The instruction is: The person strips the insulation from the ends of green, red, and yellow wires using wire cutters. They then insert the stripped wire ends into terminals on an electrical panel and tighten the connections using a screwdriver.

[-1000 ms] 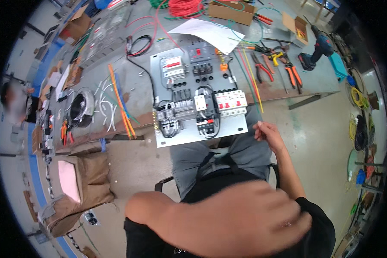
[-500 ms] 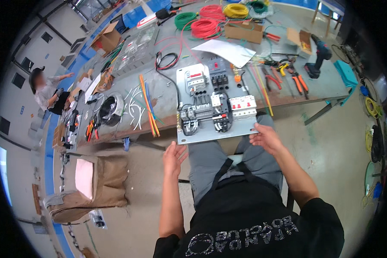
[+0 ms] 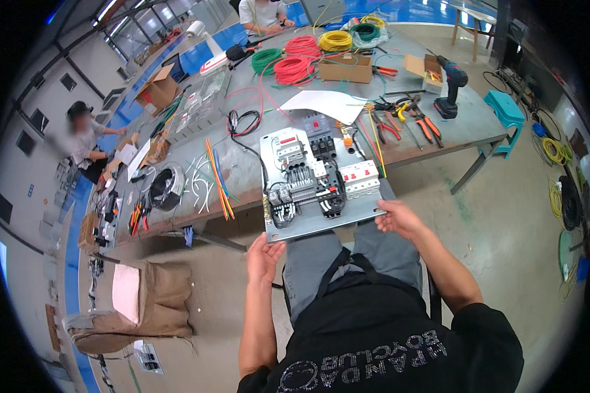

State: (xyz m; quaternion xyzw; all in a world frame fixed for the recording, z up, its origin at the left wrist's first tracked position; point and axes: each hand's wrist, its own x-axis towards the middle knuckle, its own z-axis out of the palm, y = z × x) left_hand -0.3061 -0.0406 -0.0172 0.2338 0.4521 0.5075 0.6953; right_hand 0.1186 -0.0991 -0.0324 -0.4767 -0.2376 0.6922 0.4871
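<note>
A light metal mounting plate (image 3: 301,227) carries breakers, contactors, terminal blocks and black and white wires. It lies at the table's front edge, its near part sticking out over my lap. My right hand (image 3: 400,219) grips the near right corner, thumb on top and fingers partly hidden beneath. At the near left corner is my left hand (image 3: 264,260), palm turned up, its fingertips at the plate's edge and its thumb held apart. White miniature breakers (image 3: 360,179) with red switches sit on the plate's right side. A white sheet of paper (image 3: 324,106) lies behind it.
Pliers and cutters (image 3: 429,129) and a cordless drill (image 3: 450,88) lie to the right. Coils of red wire (image 3: 295,70) and a cardboard box (image 3: 345,68) stand at the back. Loose wires (image 3: 219,177) lie left. A covered chair (image 3: 167,298) stands left. Two people are beyond the table.
My view has shifted, and the plate appears lower and slightly turned. My left fingertips have come up to its near left corner. My right hand keeps its grip.
</note>
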